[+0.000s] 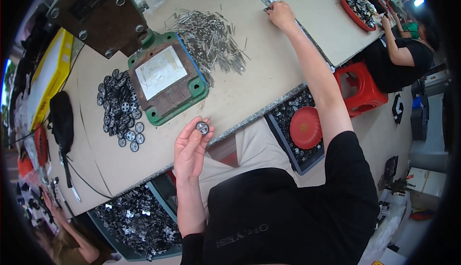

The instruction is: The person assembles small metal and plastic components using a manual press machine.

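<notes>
Between the thumb and fingers of my left hand (191,150) is a small black toy wheel (202,128) with silver spokes, held up near the table's front edge. My right arm stretches far forward. At its end, my right hand (281,15) is closed by a grey metal post, its fingertips at a small dark piece (268,9) too small to name. A heap of similar wheels (116,102) lies left of the green press base (200,93), which carries a pale square plate (161,73). Many thin metal pins (211,36) are scattered behind the base.
The press head (91,10) overhangs the far left. A yellow tray (50,75) stands at left. Below the table edge are bins of small dark parts (137,221), one with a red dish (306,127). A red stool (362,87) and co-workers are at the sides.
</notes>
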### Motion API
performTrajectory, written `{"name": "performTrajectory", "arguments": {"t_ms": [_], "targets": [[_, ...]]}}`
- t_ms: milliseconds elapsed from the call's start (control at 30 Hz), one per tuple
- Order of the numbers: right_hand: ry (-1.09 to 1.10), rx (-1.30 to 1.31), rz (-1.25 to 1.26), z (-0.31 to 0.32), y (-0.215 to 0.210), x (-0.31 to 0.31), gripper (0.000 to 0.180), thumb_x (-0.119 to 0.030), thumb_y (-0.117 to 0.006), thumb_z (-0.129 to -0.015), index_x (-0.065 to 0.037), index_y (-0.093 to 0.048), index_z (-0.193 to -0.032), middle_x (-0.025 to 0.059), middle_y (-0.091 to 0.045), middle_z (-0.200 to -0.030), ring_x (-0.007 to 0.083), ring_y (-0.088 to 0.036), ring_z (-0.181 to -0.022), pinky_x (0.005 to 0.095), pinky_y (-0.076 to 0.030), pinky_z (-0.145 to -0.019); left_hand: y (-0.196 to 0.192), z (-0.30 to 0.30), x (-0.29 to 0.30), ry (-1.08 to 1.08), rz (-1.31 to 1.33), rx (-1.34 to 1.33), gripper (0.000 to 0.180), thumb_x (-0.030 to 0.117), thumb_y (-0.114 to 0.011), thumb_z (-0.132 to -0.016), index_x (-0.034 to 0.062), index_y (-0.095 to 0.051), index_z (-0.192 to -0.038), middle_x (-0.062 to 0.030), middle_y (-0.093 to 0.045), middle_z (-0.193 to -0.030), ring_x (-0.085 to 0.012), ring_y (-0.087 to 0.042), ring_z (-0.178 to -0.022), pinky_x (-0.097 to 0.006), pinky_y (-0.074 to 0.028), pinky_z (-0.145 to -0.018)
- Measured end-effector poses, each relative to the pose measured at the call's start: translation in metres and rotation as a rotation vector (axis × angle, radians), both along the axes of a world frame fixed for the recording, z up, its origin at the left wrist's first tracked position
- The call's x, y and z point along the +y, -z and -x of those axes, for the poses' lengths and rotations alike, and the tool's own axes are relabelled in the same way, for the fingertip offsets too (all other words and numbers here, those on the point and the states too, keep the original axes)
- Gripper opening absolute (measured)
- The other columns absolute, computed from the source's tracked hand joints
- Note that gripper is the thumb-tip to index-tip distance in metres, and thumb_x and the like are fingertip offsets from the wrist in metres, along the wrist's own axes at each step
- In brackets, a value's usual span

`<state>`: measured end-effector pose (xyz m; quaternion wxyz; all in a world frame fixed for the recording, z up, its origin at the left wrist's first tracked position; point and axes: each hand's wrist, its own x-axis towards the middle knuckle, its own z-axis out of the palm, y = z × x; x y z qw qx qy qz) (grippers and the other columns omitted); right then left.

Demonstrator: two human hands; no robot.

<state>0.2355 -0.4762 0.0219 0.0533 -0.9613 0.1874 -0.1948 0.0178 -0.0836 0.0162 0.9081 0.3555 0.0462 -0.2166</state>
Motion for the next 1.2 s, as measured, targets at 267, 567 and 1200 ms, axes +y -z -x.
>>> {"name": "performTrajectory", "arguments": {"t_ms": [267,567,1200], "targets": [[-0.594,0.095,-1.73,0.123,-0.026,0.077,0.03,-0.024,-0.043,-0.094,0.001,-0.053,-0.107,0.0095,-0.061,-0.097,0.0093,-0.056,-0.076,0.0217,-0.043,-0.056,-0.003,0.004,-0.004,0.019,-0.034,-0.007,0.031,0.006,-0.052,-0.088,-0.0038,-0.05,-0.117,-0.0174,-0.057,-0.11,-0.0225,-0.061,-0.093,-0.029,-0.049,-0.083],[-0.682,0.316,-1.754,0.209,-0.026,0.164,0.026,-0.016,-0.054,-0.089,0.002,-0.056,-0.107,0.0036,-0.06,-0.085,0.0057,-0.053,-0.066,0.0182,-0.043,-0.057,-0.008,0.017,-0.009,-0.004,-0.148,-0.024,0.03,0.005,-0.055,-0.087,-0.0038,-0.051,-0.115,-0.0136,-0.061,-0.104,-0.0204,-0.061,-0.09,-0.028,-0.05,-0.079],[-0.948,0.25,-1.422,0.214,-0.032,0.177,0.019,-0.006,-0.053,-0.087,-0.001,-0.061,-0.103,0.0013,-0.057,-0.087,0.0075,-0.049,-0.074,0.0193,-0.042,-0.063,-0.003,0.022,-0.008,-0.012,-0.181,-0.049,0.028,0.007,-0.052,-0.088,-0.0039,-0.053,-0.114,-0.015,-0.062,-0.1,-0.019,-0.063,-0.085,-0.026,-0.052,-0.075]]}}
